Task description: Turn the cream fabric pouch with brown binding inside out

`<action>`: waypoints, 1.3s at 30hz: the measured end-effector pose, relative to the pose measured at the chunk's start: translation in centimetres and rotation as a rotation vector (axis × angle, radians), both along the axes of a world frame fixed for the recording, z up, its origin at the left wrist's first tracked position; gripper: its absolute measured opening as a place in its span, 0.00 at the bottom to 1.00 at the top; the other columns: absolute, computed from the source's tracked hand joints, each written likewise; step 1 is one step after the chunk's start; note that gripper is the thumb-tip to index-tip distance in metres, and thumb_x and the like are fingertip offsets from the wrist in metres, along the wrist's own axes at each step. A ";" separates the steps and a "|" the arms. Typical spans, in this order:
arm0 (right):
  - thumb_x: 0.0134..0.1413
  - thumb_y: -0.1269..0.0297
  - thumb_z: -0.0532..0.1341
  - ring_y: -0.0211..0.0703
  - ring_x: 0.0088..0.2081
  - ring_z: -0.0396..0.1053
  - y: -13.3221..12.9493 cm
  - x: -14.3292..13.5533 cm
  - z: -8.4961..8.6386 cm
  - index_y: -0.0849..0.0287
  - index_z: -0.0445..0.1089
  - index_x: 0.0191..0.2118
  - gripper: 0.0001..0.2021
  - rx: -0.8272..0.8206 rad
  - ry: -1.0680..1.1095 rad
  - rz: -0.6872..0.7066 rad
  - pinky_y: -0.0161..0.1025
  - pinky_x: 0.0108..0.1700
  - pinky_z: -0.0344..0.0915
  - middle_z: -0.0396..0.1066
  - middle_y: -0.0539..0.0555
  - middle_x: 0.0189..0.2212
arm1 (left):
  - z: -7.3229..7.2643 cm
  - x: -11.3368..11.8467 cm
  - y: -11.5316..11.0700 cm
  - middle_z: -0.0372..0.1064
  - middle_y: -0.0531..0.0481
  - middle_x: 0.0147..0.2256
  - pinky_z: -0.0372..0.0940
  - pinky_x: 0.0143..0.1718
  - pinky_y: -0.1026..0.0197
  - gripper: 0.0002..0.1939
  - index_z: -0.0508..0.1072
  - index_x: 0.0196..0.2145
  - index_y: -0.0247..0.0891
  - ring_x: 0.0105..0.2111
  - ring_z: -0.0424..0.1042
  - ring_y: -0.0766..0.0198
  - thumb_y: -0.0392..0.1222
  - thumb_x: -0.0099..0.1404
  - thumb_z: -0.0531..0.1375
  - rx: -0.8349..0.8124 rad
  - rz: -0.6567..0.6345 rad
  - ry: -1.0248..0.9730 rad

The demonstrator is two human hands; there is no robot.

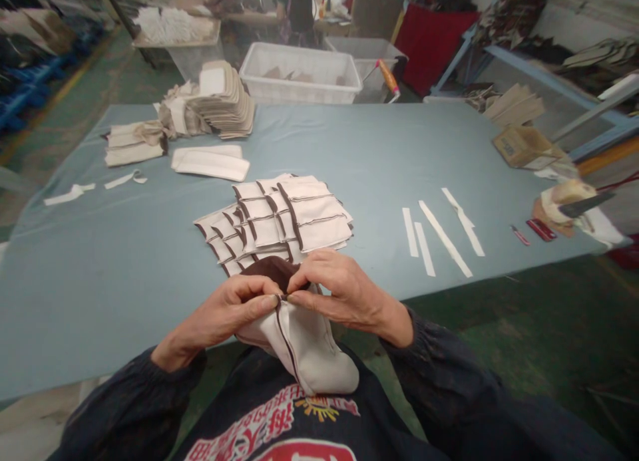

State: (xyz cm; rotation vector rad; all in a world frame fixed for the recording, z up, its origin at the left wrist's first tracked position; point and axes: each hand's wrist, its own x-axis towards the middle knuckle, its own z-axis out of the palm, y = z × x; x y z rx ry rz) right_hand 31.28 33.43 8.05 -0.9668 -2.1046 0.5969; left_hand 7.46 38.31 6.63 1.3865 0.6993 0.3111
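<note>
My left hand [249,306] and my right hand [332,287] both pinch the top edge of a cream sewn piece [322,358] with a dark brown inside and a dark seam line down its front. Their fingertips nearly meet at the seam, thumbs in front and fingers behind. The piece hangs down in front of my chest, its rounded lower end toward me. Just beyond my hands, a fanned pile of flat cream pieces with brown edging [319,215] lies on the blue-grey table [150,248]. Whatever sits between the fingertips is too small to make out.
White strips [444,238] lie at right, near a red tool [540,230] and a tape roll [564,195]. Cream panels [212,163] and a stack of cream pieces [227,102] are at back left. White tubs [302,75] stand behind the table; a cardboard box [524,147] is at far right.
</note>
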 end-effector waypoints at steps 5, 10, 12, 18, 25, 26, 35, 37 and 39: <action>0.69 0.65 0.63 0.43 0.35 0.72 -0.1 0.1 0.5 0.58 0.76 0.38 0.07 0.065 -0.104 -0.021 0.40 0.41 0.65 0.79 0.53 0.32 | 0.8 0.5 -0.3 0.59 0.56 0.23 0.51 0.23 0.69 0.22 0.72 0.27 0.34 0.23 0.53 0.70 0.56 0.68 0.64 0.094 0.040 0.017; 0.68 0.65 0.64 0.42 0.35 0.73 -0.1 0.4 0.4 0.57 0.78 0.39 0.06 -0.028 -0.057 0.018 0.37 0.38 0.66 0.80 0.53 0.33 | 1.2 0.9 -0.8 0.57 0.57 0.22 0.49 0.21 0.69 0.21 0.71 0.26 0.34 0.22 0.52 0.70 0.55 0.68 0.64 0.124 0.066 0.016; 0.68 0.65 0.64 0.40 0.34 0.73 0.0 0.4 0.2 0.57 0.78 0.39 0.06 -0.113 -0.017 0.042 0.37 0.38 0.66 0.80 0.52 0.32 | 1.1 1.0 -0.8 0.56 0.58 0.22 0.48 0.20 0.69 0.22 0.70 0.26 0.35 0.22 0.51 0.71 0.55 0.68 0.64 0.108 0.071 0.008; 0.63 0.67 0.67 0.35 0.28 0.70 0.7 0.8 0.3 0.60 0.77 0.35 0.04 -0.374 0.068 0.078 0.32 0.32 0.61 0.76 0.48 0.27 | 0.7 1.2 -0.7 0.57 0.57 0.22 0.48 0.18 0.70 0.23 0.69 0.25 0.35 0.21 0.52 0.71 0.57 0.67 0.64 0.077 0.056 0.006; 0.64 0.68 0.62 0.40 0.31 0.71 0.5 0.2 1.4 0.59 0.76 0.36 0.05 -0.110 -0.232 -0.009 0.37 0.33 0.59 0.78 0.52 0.29 | 0.6 1.6 -0.4 0.54 0.58 0.21 0.45 0.18 0.69 0.24 0.68 0.25 0.35 0.21 0.50 0.71 0.58 0.67 0.64 0.102 0.087 0.038; 0.63 0.69 0.62 0.40 0.30 0.71 0.3 0.0 1.3 0.59 0.76 0.35 0.06 -0.083 -0.275 -0.048 0.37 0.32 0.57 0.78 0.52 0.29 | 0.5 1.6 -0.4 0.54 0.58 0.21 0.46 0.19 0.69 0.24 0.68 0.25 0.35 0.22 0.50 0.71 0.58 0.67 0.64 0.109 0.090 0.041; 0.59 0.70 0.59 0.40 0.26 0.70 -0.4 -1.3 -0.3 0.58 0.73 0.30 0.08 0.034 -0.364 -0.253 0.39 0.28 0.50 0.77 0.53 0.25 | -0.1 1.8 -0.2 0.54 0.58 0.22 0.49 0.20 0.69 0.22 0.68 0.26 0.35 0.22 0.50 0.71 0.56 0.69 0.62 0.098 0.084 0.042; 0.59 0.69 0.58 0.40 0.26 0.70 -0.4 -1.3 -0.4 0.58 0.73 0.30 0.08 0.055 -0.362 -0.255 0.39 0.27 0.50 0.77 0.52 0.25 | 0.2 1.8 -0.2 0.54 0.59 0.22 0.48 0.20 0.69 0.22 0.67 0.26 0.36 0.22 0.49 0.71 0.56 0.69 0.62 0.094 0.078 0.041; 0.59 0.70 0.58 0.40 0.26 0.70 -0.5 -1.3 -0.4 0.58 0.73 0.29 0.09 0.083 -0.370 -0.250 0.39 0.27 0.49 0.77 0.52 0.25 | 0.4 1.9 -0.2 0.53 0.59 0.22 0.47 0.20 0.69 0.23 0.66 0.26 0.36 0.22 0.49 0.71 0.56 0.69 0.62 0.091 0.071 0.040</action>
